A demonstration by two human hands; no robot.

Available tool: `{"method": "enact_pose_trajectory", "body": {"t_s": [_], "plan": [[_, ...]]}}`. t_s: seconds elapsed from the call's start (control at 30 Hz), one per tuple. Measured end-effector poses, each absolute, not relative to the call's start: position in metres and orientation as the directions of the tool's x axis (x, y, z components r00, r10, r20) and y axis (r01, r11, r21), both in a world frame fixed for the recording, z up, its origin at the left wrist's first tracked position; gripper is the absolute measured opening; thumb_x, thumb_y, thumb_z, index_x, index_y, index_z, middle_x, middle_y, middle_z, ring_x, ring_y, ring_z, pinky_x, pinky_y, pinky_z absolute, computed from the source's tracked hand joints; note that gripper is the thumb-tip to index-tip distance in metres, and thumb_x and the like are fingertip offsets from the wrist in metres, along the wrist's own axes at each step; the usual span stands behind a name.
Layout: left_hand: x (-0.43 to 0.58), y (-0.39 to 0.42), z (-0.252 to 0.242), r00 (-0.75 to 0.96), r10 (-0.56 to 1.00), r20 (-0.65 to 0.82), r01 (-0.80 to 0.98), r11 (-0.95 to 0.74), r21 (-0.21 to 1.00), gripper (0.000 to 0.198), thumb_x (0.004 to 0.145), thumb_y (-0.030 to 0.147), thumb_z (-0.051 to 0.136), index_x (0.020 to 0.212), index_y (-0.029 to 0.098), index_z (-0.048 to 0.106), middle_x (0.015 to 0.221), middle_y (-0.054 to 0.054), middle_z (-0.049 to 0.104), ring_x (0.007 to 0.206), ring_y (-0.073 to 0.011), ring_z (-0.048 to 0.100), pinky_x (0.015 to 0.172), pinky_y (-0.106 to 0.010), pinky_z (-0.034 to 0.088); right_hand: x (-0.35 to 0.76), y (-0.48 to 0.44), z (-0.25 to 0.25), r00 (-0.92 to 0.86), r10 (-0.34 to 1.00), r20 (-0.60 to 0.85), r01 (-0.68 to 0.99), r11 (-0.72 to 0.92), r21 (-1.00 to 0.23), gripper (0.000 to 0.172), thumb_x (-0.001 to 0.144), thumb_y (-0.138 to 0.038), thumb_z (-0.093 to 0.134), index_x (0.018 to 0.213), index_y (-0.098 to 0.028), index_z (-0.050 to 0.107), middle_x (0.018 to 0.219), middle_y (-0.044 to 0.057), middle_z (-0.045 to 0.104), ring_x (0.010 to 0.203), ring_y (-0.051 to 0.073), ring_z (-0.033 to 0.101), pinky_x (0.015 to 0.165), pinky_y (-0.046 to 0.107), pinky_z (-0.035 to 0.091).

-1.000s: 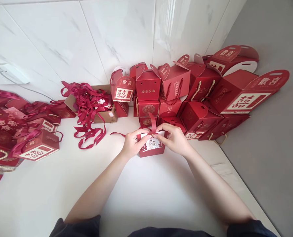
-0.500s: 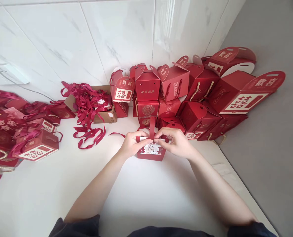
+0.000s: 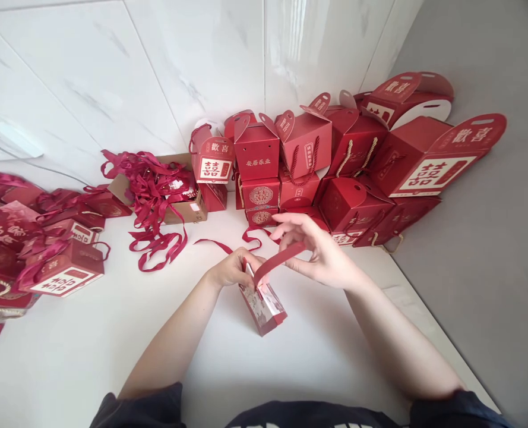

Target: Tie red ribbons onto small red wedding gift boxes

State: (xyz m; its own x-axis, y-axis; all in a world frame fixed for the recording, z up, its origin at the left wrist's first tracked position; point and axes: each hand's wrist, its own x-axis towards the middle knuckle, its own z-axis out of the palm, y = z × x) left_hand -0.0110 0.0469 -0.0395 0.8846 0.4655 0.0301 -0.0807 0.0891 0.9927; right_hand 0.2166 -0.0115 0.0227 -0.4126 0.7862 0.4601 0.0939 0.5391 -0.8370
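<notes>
In the middle of the table, a small red gift box [image 3: 264, 308] with a pale printed face is turned at an angle. My left hand [image 3: 233, 268] grips its far end, thumb over the top edge. From the box's top a flat red strip [image 3: 276, 261] curves up to the right. My right hand [image 3: 319, 249] is curled around the strip's free end, thumb below and fingers above; the exact contact is partly hidden. Behind the hands lies a loose dark-red ribbon [image 3: 219, 242] on the white table.
Stacked red gift boxes [image 3: 257, 157] stand along the tiled wall and to the right. A cardboard box [image 3: 187, 212] overflows with tangled red ribbons [image 3: 150, 190]. At far left sit several beribboned boxes [image 3: 68, 261]. A grey panel [image 3: 481, 249] borders the right side.
The gift box has turned from facing me to an angle and come nearer. My right hand has left the box's top edge and moved to the strip, which now bends rightward.
</notes>
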Motion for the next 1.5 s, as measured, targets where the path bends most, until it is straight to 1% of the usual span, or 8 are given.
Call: {"method": "enact_pose_trajectory", "body": {"t_s": [0.13, 0.27, 0.37, 0.5, 0.6, 0.93, 1.33, 1.5], "plan": [[-0.012, 0.049, -0.045, 0.864, 0.504, 0.017, -0.082, 0.109, 0.991, 0.040, 0.053, 0.053, 0.087, 0.050, 0.018, 0.067, 0.059, -0.011, 0.067, 0.061, -0.0240, 0.065, 0.065, -0.039, 0.052, 0.227, -0.015, 0.030, -0.432, 0.687, 0.584, 0.198, 0.705, -0.681, 0.022, 0.097, -0.022, 0.058, 0.117, -0.026, 0.066, 0.113, 0.006, 0.068, 0.101, 0.022, 0.066, 0.087, 0.036, 0.056], [-0.013, 0.052, -0.055, 0.793, 0.608, 0.041, -0.133, 0.108, 0.985, 0.046, 0.049, 0.056, 0.087, 0.047, 0.018, 0.062, 0.054, -0.008, 0.064, 0.059, -0.0213, 0.061, 0.063, -0.037, 0.050, 0.223, -0.016, 0.029, -0.430, 0.685, 0.588, 0.421, 0.728, -0.541, 0.023, 0.099, -0.022, 0.053, 0.113, -0.024, 0.071, 0.111, 0.010, 0.064, 0.099, 0.024, 0.063, 0.082, 0.039, 0.055], [-0.012, 0.052, -0.062, 0.725, 0.686, 0.060, -0.188, 0.113, 0.976, 0.053, 0.046, 0.060, 0.087, 0.046, 0.017, 0.055, 0.052, -0.005, 0.062, 0.058, -0.0186, 0.058, 0.062, -0.034, 0.048, 0.210, -0.016, 0.021, -0.335, 0.798, 0.502, 0.465, 0.603, -0.648, 0.022, 0.097, -0.022, 0.054, 0.107, -0.021, 0.073, 0.096, 0.009, 0.065, 0.082, 0.021, 0.064, 0.070, 0.035, 0.054], [-0.009, 0.049, -0.067, 0.659, 0.750, 0.058, -0.240, 0.137, 0.961, 0.057, 0.047, 0.061, 0.086, 0.051, 0.016, 0.050, 0.049, -0.001, 0.056, 0.051, -0.0140, 0.056, 0.055, -0.027, 0.045, 0.191, -0.015, 0.008, -0.223, 0.945, 0.240, 0.194, 0.284, -0.939, 0.010, 0.090, -0.025, 0.065, 0.088, -0.020, 0.073, 0.080, 0.004, 0.072, 0.074, 0.019, 0.070, 0.071, 0.033, 0.058], [-0.008, 0.045, -0.065, 0.620, 0.783, 0.040, -0.260, 0.157, 0.953, 0.058, 0.047, 0.059, 0.087, 0.058, 0.016, 0.050, 0.050, 0.002, 0.056, 0.046, -0.0110, 0.053, 0.049, -0.023, 0.041, 0.183, -0.016, 0.004, -0.247, 0.960, 0.133, 0.035, 0.147, -0.989, 0.011, 0.086, -0.030, 0.068, 0.085, -0.019, 0.071, 0.080, 0.004, 0.073, 0.075, 0.020, 0.072, 0.074, 0.034, 0.060], [-0.005, 0.041, -0.055, 0.561, 0.828, 0.006, -0.253, 0.164, 0.954, 0.052, 0.044, 0.047, 0.092, 0.069, 0.014, 0.061, 0.060, 0.002, 0.060, 0.053, -0.0093, 0.054, 0.053, -0.020, 0.042, 0.183, -0.019, 0.008, -0.215, 0.960, 0.181, 0.041, 0.194, -0.980, 0.010, 0.085, -0.029, 0.068, 0.084, -0.019, 0.070, 0.080, 0.003, 0.073, 0.071, 0.018, 0.071, 0.069, 0.031, 0.058], [-0.004, 0.041, -0.053, 0.581, 0.813, 0.030, -0.273, 0.160, 0.949, 0.049, 0.049, 0.044, 0.091, 0.069, 0.014, 0.058, 0.060, 0.003, 0.058, 0.053, -0.0098, 0.055, 0.053, -0.021, 0.043, 0.185, -0.023, 0.017, -0.235, 0.941, 0.245, 0.098, 0.274, -0.957, 0.009, 0.088, -0.027, 0.065, 0.084, -0.019, 0.070, 0.080, 0.002, 0.071, 0.069, 0.016, 0.065, 0.067, 0.029, 0.054], [-0.003, 0.041, -0.053, 0.590, 0.807, 0.033, -0.269, 0.157, 0.950, 0.053, 0.049, 0.047, 0.090, 0.063, 0.015, 0.051, 0.057, 0.002, 0.056, 0.050, -0.0092, 0.052, 0.050, -0.021, 0.039, 0.191, -0.022, 0.018, -0.356, 0.893, 0.275, 0.168, 0.351, -0.921, 0.014, 0.094, -0.024, 0.057, 0.091, -0.022, 0.070, 0.086, 0.001, 0.068, 0.076, 0.015, 0.063, 0.068, 0.027, 0.051]]}}
